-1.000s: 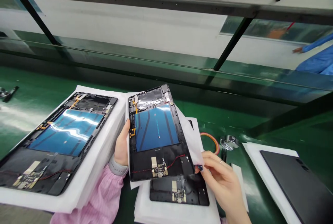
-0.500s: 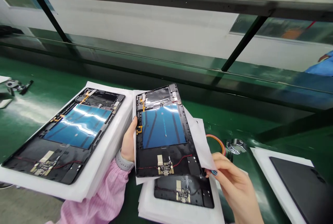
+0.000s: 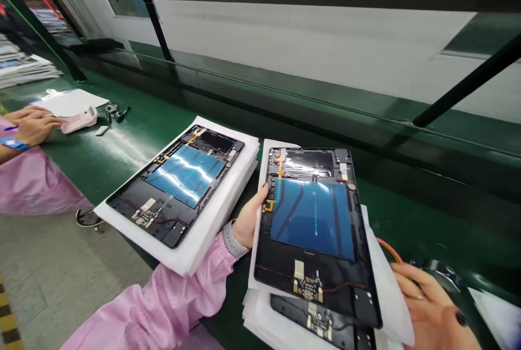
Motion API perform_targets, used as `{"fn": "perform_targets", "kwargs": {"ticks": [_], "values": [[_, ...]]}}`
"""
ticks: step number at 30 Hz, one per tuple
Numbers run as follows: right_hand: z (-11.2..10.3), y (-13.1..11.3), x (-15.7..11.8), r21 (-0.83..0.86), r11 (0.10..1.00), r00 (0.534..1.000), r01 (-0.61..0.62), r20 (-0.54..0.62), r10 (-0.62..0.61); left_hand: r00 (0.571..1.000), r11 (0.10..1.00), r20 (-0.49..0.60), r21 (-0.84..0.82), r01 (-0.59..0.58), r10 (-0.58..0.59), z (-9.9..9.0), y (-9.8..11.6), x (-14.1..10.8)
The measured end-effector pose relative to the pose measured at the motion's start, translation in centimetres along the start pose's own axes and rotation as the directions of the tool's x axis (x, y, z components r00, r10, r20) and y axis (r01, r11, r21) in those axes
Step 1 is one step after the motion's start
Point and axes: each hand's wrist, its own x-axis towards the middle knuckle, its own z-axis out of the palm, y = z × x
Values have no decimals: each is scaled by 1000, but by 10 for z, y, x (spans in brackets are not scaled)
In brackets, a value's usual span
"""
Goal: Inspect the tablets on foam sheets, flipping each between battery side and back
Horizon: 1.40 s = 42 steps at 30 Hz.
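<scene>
The left hand [image 3: 249, 218] is closed around the long edge of a tablet rear housing [image 3: 313, 279]; the thumb lies up along the edge and the rest of the hand goes under it, so the housing is lifted and tilted a little above the pile. The right hand [image 3: 433, 306] is at the lower right corner, curled beside a white foam sheet [image 3: 391, 279]; I cannot tell if it is closed on this sheet or only touches it.

The held housing shows its inner side up, with a blue film panel [image 3: 312, 220] in the middle and a small circuit board [image 3: 308, 285] near the lower end; a thin red and black wire runs beside this board. Under the foam sheet, a 2nd housing [image 3: 321, 323] lies mostly hidden on a stack of white foam [image 3: 254, 317]. A 3rd housing [image 3: 175, 187] lies on its own foam stack [image 3: 215, 203] on the green bench mat [image 3: 122, 144], just beside the left forearm.

So 3 housings are in view, all with the inner side up; their visible parts look alike, and I see no difference in what is mounted. Farther left, a co-worker's hands [image 3: 32, 125] rest near a pink object [image 3: 79, 120].
</scene>
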Motion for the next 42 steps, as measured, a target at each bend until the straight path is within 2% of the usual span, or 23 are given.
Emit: {"fn": "perform_targets", "kwargs": {"ticks": [7, 11, 13, 17, 23, 33, 36, 42], "values": [[44, -35, -8, -17, 966, 962, -256, -100, 253, 995, 992, 12, 86, 95, -96, -2, -11, -1], [54, -40, -8, 50, 950, 951, -308, 8, 308, 990, 986, 34, 102, 130, -134, -5, -13, 0], [53, -36, -6, 76, 949, 952, -305, 26, 304, 984, 978, 36, 127, 167, -173, -8, -12, 1], [40, -24, 0, 25, 952, 951, -307, -36, 307, 968, 958, 76, 181, 224, -240, -12, -12, 1], [24, -15, 1, 49, 950, 943, -308, -118, 312, 966, 954, 77, 190, 230, -248, -8, -14, -1], [41, -24, -5, 56, 965, 942, -257, -208, 263, 962, 963, 101, 117, 242, -254, -11, -16, 0], [38, -19, -2, 136, 935, 913, -327, -210, 350, 965, 961, 81, 138, 239, -251, -12, -17, -1], [20, -5, -6, 244, 860, 840, -449, -212, 499, 948, 920, 34, 254, 299, -318, -13, -21, -5]]}}
